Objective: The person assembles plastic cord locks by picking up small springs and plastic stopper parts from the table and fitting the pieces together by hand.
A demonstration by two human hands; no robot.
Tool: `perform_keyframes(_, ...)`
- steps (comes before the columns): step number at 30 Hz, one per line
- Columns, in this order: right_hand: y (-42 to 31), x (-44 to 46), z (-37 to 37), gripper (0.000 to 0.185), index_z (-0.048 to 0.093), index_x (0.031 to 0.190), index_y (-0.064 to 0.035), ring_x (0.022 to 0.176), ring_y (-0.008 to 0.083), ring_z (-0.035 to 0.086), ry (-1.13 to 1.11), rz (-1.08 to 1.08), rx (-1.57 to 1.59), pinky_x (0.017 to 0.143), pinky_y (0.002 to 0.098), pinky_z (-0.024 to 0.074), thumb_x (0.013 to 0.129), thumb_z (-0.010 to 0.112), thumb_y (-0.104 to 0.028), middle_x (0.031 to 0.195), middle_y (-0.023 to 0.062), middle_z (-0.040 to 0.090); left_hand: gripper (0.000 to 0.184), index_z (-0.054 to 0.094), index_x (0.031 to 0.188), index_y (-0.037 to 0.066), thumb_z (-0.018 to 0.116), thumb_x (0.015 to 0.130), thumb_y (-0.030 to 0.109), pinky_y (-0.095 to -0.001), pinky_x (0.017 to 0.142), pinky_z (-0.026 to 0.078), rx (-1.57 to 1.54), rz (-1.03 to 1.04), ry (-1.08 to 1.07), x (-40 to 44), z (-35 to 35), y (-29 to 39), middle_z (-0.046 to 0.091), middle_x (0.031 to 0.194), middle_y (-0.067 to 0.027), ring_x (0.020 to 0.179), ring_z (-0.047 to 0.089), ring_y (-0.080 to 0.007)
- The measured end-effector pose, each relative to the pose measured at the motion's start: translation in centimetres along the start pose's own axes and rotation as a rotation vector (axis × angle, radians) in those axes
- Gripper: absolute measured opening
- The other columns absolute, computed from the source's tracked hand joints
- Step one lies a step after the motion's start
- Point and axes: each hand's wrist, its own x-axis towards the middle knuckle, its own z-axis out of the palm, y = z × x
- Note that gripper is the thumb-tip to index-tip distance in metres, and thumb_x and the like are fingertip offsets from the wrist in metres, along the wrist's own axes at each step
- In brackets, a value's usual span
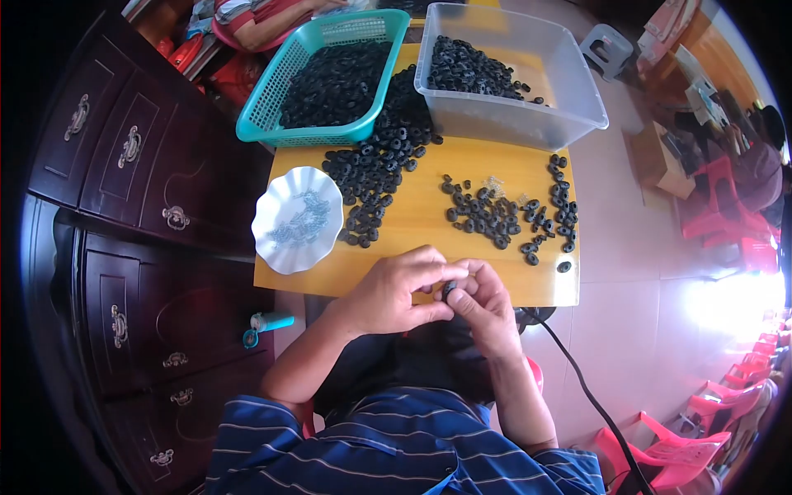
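Note:
Just past the table's front edge, my right hand [484, 307] pinches a small black ring-shaped part [449, 289] between thumb and fingers. My left hand [404, 290] meets it from the left, its thumb and fingertips closed at the same part; whether they hold anything else is too small to tell. Beyond my hands, loose black parts [487, 216] lie on the yellow table [412, 223], with small clear pieces [495, 186] behind them. A white scalloped dish [268, 210] at the left holds many thin, clear or silvery pieces.
A teal basket [247, 124] and a clear plastic bin [511, 124], both with black parts, stand at the back. A heap spills between them. Dark drawers [124, 305] line the left. A black cable runs at lower right. Another person's arm [272, 29] shows at top left.

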Motion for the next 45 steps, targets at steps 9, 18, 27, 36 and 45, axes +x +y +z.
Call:
perform_keyframes(9, 0.6, 0.1, 0.3, 0.028, 0.048, 0.125, 0.0000, 0.100, 0.0135, 0.062, -0.030, 0.107, -0.080, 0.091, 0.0269, 0.0487, 0.099, 0.057, -0.002, 0.105, 0.0078, 0.066, 0.047, 0.069, 0.115, 0.008, 0.086, 0.071, 0.012, -0.0326, 0.065, 0.055, 0.229, 0.145, 0.023, -1.7, -0.5, -1.2, 0.065, 0.095, -0.0055, 0.073, 0.067, -0.0207)
perform_keyframes(18, 2.1, 0.9, -0.4, 0.027, 0.048, 0.125, 0.0010, 0.099, 0.0132, 0.063, 0.049, 0.100, -0.177, 0.090, 0.0255, 0.0483, 0.100, 0.057, -0.005, 0.104, 0.0087, 0.068, 0.035, 0.065, 0.109, 0.008, 0.079, 0.078, 0.019, -0.0374, 0.069, 0.054, 0.258, 0.137, 0.091, -2.3, 0.4, -4.2, 0.064, 0.094, -0.0070, 0.080, 0.066, -0.0270)
perform_keyframes(27, 1.9, 1.9, 0.8, 0.020, 0.053, 0.119, -0.0014, 0.091, 0.0107, 0.064, 0.128, 0.090, -0.208, 0.083, 0.0239, 0.0504, 0.101, 0.056, -0.010, 0.098, 0.0044, 0.066, 0.028, 0.065, 0.103, 0.005, 0.077, 0.080, 0.016, -0.0377, 0.068, 0.054, 0.280, 0.220, 0.235, -2.2, 0.0, -4.6, 0.066, 0.091, -0.0104, 0.080, 0.067, -0.0303)
perform_keyframes(36, 0.8, 4.3, 2.6, 0.022, 0.053, 0.119, -0.0007, 0.089, 0.0097, 0.062, 0.054, 0.082, -0.329, 0.085, 0.0254, 0.0506, 0.101, 0.057, -0.012, 0.095, 0.0039, 0.065, 0.028, 0.064, 0.101, 0.005, 0.077, 0.080, 0.017, -0.0374, 0.068, 0.053, 0.304, 0.227, 0.386, -2.1, -1.3, -4.2, 0.064, 0.091, -0.0094, 0.079, 0.066, -0.0293)
perform_keyframes(45, -1.7, 7.1, 3.7, 0.025, 0.051, 0.121, 0.0017, 0.089, 0.0114, 0.063, -0.055, 0.011, -0.638, 0.082, 0.0257, 0.0518, 0.097, 0.059, -0.004, 0.091, 0.0042, 0.064, 0.038, 0.065, 0.114, 0.004, 0.079, 0.079, 0.010, -0.0302, 0.064, 0.053, 0.162, 0.087, 0.447, -2.5, -1.5, -3.6, 0.065, 0.094, -0.0096, 0.071, 0.066, -0.0217)
